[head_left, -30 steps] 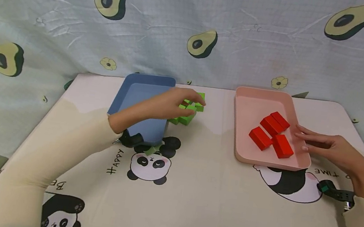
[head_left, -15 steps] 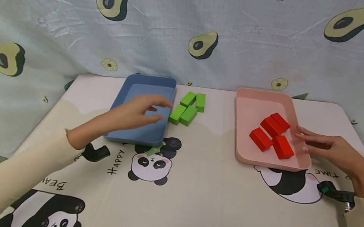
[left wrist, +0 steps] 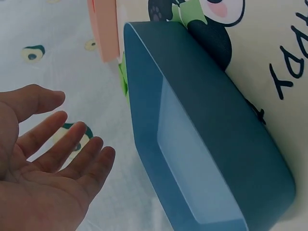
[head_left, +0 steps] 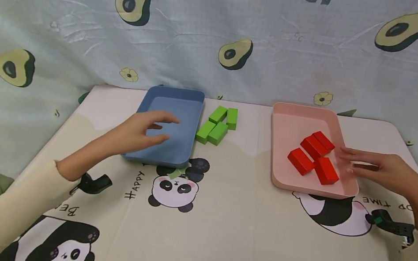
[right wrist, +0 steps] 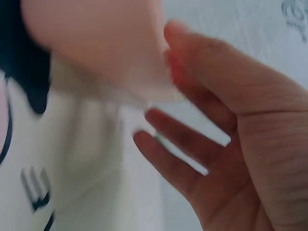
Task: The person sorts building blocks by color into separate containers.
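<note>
**Pink tray (head_left: 294,124) with red blocks (head_left: 314,147) inside, blue tray (head_left: 174,101) with green blocks (head_left: 218,134) just outside**

The avocado-print cloth (head_left: 189,16) fills the view from ten through two o'clock. In front of it spreads the pale surface (head_left: 227,231), marked with pandas and lettering. The pink tray sits at three o'clock from the middle of the head view, the blue tray at nine.

The left hand (head_left: 140,132) overlaps the blue tray's nine o'clock side in the head view, fingers loosely spread, thumb apart; its wrist view shows a gap between hand and tray. The right hand (head_left: 384,168) is at the pink tray's three o'clock rim, fingers extended and thumb apart; its wrist view is blurred, so how firmly it presses I cannot tell.

The four red blocks cluster around the pink tray's middle: two side by side at twelve, the others at eight and four. The four green blocks lie grouped on the surface at the blue tray's three o'clock.
</note>
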Available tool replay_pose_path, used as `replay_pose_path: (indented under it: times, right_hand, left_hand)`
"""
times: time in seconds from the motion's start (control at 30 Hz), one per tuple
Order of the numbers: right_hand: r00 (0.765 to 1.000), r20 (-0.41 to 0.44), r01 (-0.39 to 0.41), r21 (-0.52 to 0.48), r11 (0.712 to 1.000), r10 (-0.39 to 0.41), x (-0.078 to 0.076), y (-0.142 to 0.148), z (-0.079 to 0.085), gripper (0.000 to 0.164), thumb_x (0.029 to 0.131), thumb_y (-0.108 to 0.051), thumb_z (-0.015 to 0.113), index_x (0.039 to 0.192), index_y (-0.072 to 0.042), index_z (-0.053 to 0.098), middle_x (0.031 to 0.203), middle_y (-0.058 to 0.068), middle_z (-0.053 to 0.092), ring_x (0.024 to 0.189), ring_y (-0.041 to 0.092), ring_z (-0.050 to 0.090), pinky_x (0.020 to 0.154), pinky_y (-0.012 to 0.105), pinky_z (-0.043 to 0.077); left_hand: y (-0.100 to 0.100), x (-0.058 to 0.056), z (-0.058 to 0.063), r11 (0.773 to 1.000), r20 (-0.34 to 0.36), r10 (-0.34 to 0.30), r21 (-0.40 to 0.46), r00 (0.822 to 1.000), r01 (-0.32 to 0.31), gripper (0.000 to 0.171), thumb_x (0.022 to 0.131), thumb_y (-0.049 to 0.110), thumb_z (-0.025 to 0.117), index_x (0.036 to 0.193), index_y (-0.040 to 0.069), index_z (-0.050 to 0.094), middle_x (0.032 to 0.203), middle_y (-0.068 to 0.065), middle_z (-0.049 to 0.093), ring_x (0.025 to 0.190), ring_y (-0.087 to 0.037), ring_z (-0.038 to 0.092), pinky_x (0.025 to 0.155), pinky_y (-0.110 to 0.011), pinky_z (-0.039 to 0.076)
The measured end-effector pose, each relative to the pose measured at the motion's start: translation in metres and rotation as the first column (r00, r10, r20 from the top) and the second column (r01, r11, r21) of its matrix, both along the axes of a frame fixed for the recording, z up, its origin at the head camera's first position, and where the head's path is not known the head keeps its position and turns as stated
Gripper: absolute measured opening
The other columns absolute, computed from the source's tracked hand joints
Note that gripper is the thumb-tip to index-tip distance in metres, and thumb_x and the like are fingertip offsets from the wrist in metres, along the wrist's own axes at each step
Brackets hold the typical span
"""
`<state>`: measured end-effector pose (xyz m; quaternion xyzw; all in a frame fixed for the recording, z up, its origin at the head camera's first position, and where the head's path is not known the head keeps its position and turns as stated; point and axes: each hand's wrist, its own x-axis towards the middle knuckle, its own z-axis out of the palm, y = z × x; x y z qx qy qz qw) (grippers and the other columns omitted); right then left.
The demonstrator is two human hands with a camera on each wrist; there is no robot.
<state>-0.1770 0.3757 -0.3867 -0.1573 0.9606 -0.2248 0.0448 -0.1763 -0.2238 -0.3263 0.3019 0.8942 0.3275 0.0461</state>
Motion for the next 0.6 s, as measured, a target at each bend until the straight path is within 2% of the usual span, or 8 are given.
replay_pose_path:
  times: [0.07, 0.1, 0.17, 0.2, 0.27, 0.37, 0.47, 0.6]
  right_hand:
    - [0.997, -0.07, -0.028, 0.049, 0.998, 0.031, 0.001, -0.007, 0.008, 0.047, 0.092, -0.025, 0.078, 0.137, -0.017, 0.067, 0.137, 0.003, 0.065, 0.116, -0.001, 0.059, 0.085, 0.031, 0.057]
    - [0.994, -0.097, -0.04, 0.059, 0.997, 0.045, 0.002, -0.011, 0.012, 0.045, 0.092, -0.023, 0.077, 0.136, -0.016, 0.068, 0.136, 0.009, 0.065, 0.118, 0.012, 0.062, 0.087, 0.038, 0.058]
    - [0.99, -0.127, -0.056, 0.084, 0.995, 0.066, 0.002, -0.021, 0.02, 0.044, 0.093, -0.022, 0.075, 0.136, -0.015, 0.068, 0.137, 0.011, 0.065, 0.119, 0.034, 0.063, 0.09, 0.054, 0.056]
    - [0.989, -0.126, -0.066, 0.08, 0.995, 0.076, 0.003, -0.026, 0.024, 0.044, 0.094, -0.021, 0.075, 0.136, -0.014, 0.067, 0.137, 0.014, 0.064, 0.119, 0.04, 0.062, 0.09, 0.061, 0.054]
    - [0.99, -0.11, -0.076, 0.064, 0.995, 0.083, 0.004, -0.036, 0.031, 0.045, 0.094, -0.02, 0.074, 0.137, -0.013, 0.066, 0.135, 0.017, 0.065, 0.118, 0.044, 0.061, 0.091, 0.067, 0.051]
    - [0.989, -0.095, -0.104, 0.055, 0.993, 0.109, 0.006, -0.05, 0.038, 0.045, 0.095, -0.021, 0.073, 0.138, -0.014, 0.065, 0.131, 0.018, 0.067, 0.115, 0.043, 0.062, 0.089, 0.065, 0.053]
    - [0.98, -0.125, -0.15, 0.04, 0.988, 0.154, 0.008, -0.064, 0.043, 0.044, 0.092, -0.018, 0.076, 0.135, -0.014, 0.068, 0.122, 0.012, 0.073, 0.109, 0.035, 0.066, 0.082, 0.048, 0.06]
    - [0.938, -0.25, -0.24, 0.031, 0.97, 0.24, 0.007, -0.082, 0.047, 0.047, 0.082, -0.009, 0.084, 0.128, -0.014, 0.073, 0.109, 0.002, 0.077, 0.096, 0.022, 0.068, 0.071, 0.022, 0.058]
  left_hand:
    - [-0.004, 0.001, -0.001, 1.0, -0.002, 0.012, 0.011, 1.0, -0.012, 0.043, 0.096, 0.002, 0.069, 0.137, 0.004, 0.059, 0.14, -0.013, 0.059, 0.134, -0.03, 0.052, 0.107, -0.046, 0.048]
    - [-0.006, 0.002, -0.002, 1.0, -0.004, 0.018, 0.016, 1.0, -0.018, 0.042, 0.096, 0.001, 0.069, 0.137, 0.004, 0.059, 0.14, -0.013, 0.059, 0.134, -0.031, 0.052, 0.107, -0.047, 0.048]
    - [-0.01, 0.004, -0.002, 0.999, -0.005, 0.032, 0.028, 0.999, -0.032, 0.042, 0.096, 0.001, 0.068, 0.137, 0.003, 0.06, 0.14, -0.014, 0.059, 0.134, -0.032, 0.052, 0.107, -0.048, 0.048]
    - [-0.012, 0.005, -0.002, 0.999, -0.006, 0.038, 0.031, 0.999, -0.038, 0.042, 0.096, 0.001, 0.068, 0.137, 0.003, 0.06, 0.141, -0.014, 0.059, 0.134, -0.032, 0.052, 0.107, -0.048, 0.048]
    - [-0.015, 0.006, -0.002, 0.998, -0.01, 0.053, 0.032, 0.999, -0.053, 0.043, 0.095, 0.0, 0.068, 0.137, 0.003, 0.059, 0.141, -0.015, 0.058, 0.134, -0.032, 0.052, 0.107, -0.048, 0.048]
    - [-0.019, 0.008, -0.002, 0.997, -0.017, 0.074, 0.023, 0.997, -0.074, 0.043, 0.095, 0.0, 0.068, 0.138, 0.003, 0.059, 0.142, -0.016, 0.057, 0.133, -0.034, 0.052, 0.107, -0.049, 0.048]
    - [-0.023, 0.009, -0.003, 0.996, -0.022, 0.092, 0.02, 0.996, -0.091, 0.044, 0.095, -0.001, 0.068, 0.138, 0.002, 0.058, 0.142, -0.016, 0.057, 0.132, -0.037, 0.054, 0.106, -0.049, 0.049]
    - [-0.03, 0.011, -0.005, 0.992, -0.021, 0.12, 0.029, 0.992, -0.12, 0.044, 0.097, -0.001, 0.066, 0.14, 0.002, 0.057, 0.143, -0.017, 0.057, 0.128, -0.04, 0.057, 0.104, -0.051, 0.05]
